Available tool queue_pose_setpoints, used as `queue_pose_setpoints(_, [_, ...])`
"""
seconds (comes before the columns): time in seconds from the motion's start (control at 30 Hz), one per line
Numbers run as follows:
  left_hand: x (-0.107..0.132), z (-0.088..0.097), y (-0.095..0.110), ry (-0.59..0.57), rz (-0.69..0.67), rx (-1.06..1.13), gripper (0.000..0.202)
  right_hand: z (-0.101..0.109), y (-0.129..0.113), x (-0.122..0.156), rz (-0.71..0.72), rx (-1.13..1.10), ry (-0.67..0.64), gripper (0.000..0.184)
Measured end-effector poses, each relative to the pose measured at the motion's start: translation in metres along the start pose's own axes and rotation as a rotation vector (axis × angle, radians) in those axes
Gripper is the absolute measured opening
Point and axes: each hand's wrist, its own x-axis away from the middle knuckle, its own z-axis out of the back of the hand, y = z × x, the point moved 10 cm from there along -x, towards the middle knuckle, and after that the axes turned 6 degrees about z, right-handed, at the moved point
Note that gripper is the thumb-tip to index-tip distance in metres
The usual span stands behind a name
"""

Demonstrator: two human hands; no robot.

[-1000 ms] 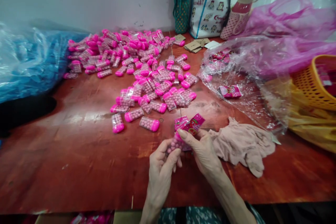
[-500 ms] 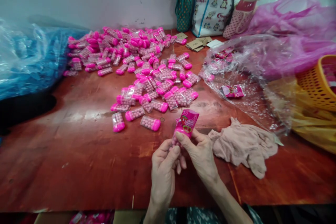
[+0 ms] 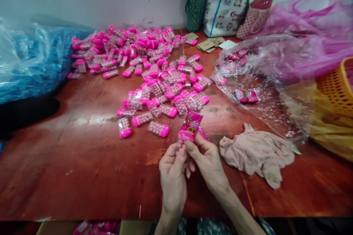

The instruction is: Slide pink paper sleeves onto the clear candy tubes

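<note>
Near the table's front, my left hand (image 3: 174, 174) is closed around the lower end of a clear candy container (image 3: 180, 144) filled with small pink balls. A printed pink label sleeve (image 3: 191, 125) covers its upper part. My right hand (image 3: 209, 161) pinches the sleeve's lower edge between thumb and fingers, pressed against the container. Another bit of pink printed sleeve (image 3: 203, 134) shows behind the right fingers. Just beyond my hands lie loose candy containers with pink caps (image 3: 158, 129), which carry no printed sleeve. Part of the held container is hidden by my fingers.
A large heap of pink-capped containers (image 3: 132, 46) spreads over the red table (image 3: 82, 169). To the right are a beige cloth (image 3: 256, 154), a clear plastic bag (image 3: 273, 106) with printed sleeves and a yellow basket (image 3: 335, 88). Blue plastic bags (image 3: 35, 62) stand left.
The printed sleeve has come down flatter over the container and now stands upright, facing me. My right hand has shifted slightly left and down; both hands keep their hold.
</note>
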Motion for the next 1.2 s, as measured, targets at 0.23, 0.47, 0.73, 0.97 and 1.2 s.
queue_pose_setpoints(0.23, [-0.001,-0.010,-0.005,-0.125,-0.008,-0.260,0.010,0.016,-0.003,-0.009,-0.078,-0.023,0.141,0.032])
queue_pose_setpoints(0.47, [-0.001,-0.005,-0.008,-0.092,0.019,-0.195,0.011,0.010,0.008,-0.001,-0.120,0.139,0.111,0.034])
queue_pose_setpoints(0.73, [-0.007,-0.006,0.006,-0.075,0.063,-0.067,0.009,0.010,-0.011,-0.007,0.005,0.011,0.054,0.028])
queue_pose_setpoints(0.97, [-0.002,0.005,0.013,-0.010,-0.017,-0.075,0.007,0.001,-0.008,0.003,0.038,0.159,0.075,0.033])
queue_pose_setpoints(1.2, [-0.003,-0.001,0.013,-0.078,-0.040,-0.163,0.007,-0.003,-0.008,-0.001,-0.012,0.035,0.006,0.025])
